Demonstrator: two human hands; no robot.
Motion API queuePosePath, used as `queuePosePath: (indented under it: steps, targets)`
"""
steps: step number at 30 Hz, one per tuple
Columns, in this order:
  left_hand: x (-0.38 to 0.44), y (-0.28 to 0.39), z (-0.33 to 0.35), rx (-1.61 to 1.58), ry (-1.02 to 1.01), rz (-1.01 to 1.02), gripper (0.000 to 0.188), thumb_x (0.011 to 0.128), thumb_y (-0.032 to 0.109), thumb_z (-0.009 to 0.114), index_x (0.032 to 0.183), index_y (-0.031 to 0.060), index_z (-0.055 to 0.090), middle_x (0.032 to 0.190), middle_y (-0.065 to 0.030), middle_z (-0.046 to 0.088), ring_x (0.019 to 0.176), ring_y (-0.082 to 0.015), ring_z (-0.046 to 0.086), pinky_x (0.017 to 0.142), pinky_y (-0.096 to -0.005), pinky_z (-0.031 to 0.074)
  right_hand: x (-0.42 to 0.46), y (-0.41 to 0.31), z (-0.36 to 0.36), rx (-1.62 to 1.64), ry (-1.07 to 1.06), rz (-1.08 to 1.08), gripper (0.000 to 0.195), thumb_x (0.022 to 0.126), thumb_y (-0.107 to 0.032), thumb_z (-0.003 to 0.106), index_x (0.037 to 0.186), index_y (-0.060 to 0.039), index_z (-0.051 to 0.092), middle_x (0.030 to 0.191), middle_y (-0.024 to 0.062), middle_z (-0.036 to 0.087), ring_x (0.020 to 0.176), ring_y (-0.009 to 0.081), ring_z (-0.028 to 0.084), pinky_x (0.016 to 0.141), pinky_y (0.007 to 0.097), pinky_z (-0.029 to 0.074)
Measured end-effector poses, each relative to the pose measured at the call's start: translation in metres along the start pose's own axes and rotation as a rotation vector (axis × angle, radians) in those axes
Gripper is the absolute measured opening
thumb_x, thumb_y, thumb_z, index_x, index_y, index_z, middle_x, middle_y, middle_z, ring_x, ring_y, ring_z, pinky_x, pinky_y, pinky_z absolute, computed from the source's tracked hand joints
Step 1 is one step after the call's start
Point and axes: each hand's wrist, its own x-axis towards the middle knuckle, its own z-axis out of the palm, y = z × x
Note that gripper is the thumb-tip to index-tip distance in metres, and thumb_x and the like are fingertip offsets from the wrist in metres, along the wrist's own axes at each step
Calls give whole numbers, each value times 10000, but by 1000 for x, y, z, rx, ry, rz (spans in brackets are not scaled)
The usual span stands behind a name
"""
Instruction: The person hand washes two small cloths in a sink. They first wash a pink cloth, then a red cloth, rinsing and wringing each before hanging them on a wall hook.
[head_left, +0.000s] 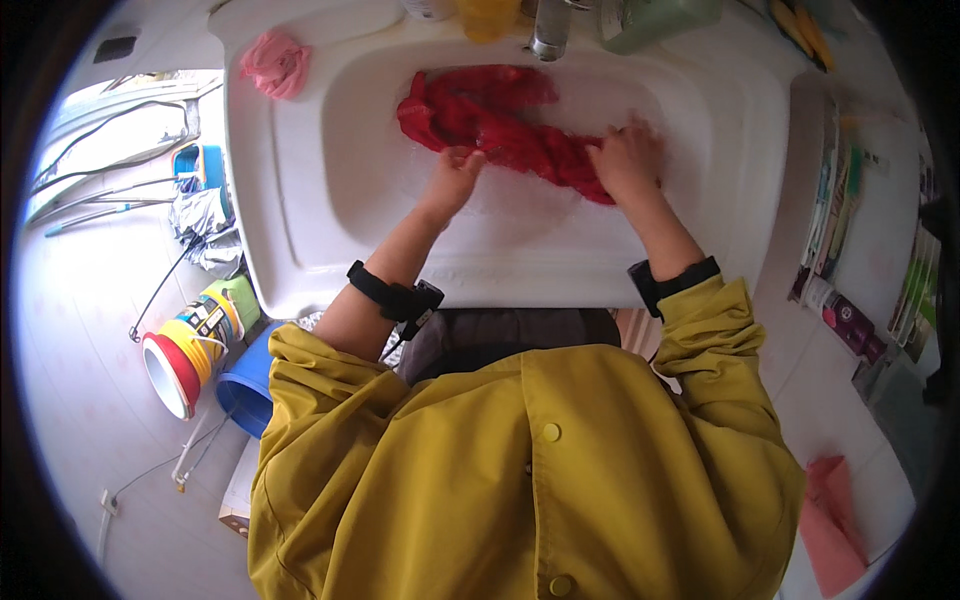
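A wet red cloth (517, 135) lies bunched and stretched across the basin of a white sink (289, 289), with some water about it. My left hand (456, 178) pinches the cloth's lower edge near its middle, thumb and fingers closed on it. My right hand (628, 159) is at the cloth's right end, slightly blurred; its thumb touches the fabric, but whether the fingers grip it is not clear. Above the cloth, at the back of the basin, stands a metal faucet (551, 34).
A crumpled pink cloth (276, 64) sits on the sink's left ledge. A green bottle (660, 22) and a yellow container (487, 16) stand behind the basin. Buckets, one of them blue (247, 386), are at lower left. A purple bottle (840, 319) is on the right.
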Motion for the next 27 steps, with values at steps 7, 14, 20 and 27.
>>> queuePosePath:
  steps: [7, 14, 20, 27]
  targets:
    - [18, -9, -32, -144, 329, 4, 628, 830, 431, 571, 1252, 2, 392, 1215, -169, 496, 1096, -300, 489, 905, -368, 399, 29, -121, 33, 480, -242, -203, 634, 691, -379, 694, 1155, 11, 507, 1133, 211, 556, 1039, 360, 535, 904, 404, 417]
    - [14, -2, -43, -921, -231, -69, 576, 896, 494, 429, 1272, 58, 408, 1246, -140, 492, 1117, -303, 491, 942, -421, 399, -5, -135, -21, 976, -390, -330, 554, 683, -306, 634, 1121, 23, 552, 1038, 231, 598, 991, 346, 570, 872, 388, 441]
    - [-15, 44, -36, -1144, -612, -41, 421, 932, 353, 415, 1211, 43, 474, 1175, -165, 535, 1041, -300, 545, 901, -423, 448, -28, -133, -81, 1164, -183, -432, 524, 681, -299, 601, 1080, 40, 580, 986, 246, 605, 963, 359, 577, 869, 387, 450]
    - [11, 16, -29, -873, -396, -6, 327, 939, 259, 411, 1156, 31, 500, 1094, -120, 570, 938, -262, 587, 814, -409, 506, 10, -133, -26, 1099, 33, -128, 490, 748, -320, 552, 1107, 13, 571, 1005, 257, 595, 981, 384, 562, 883, 426, 432]
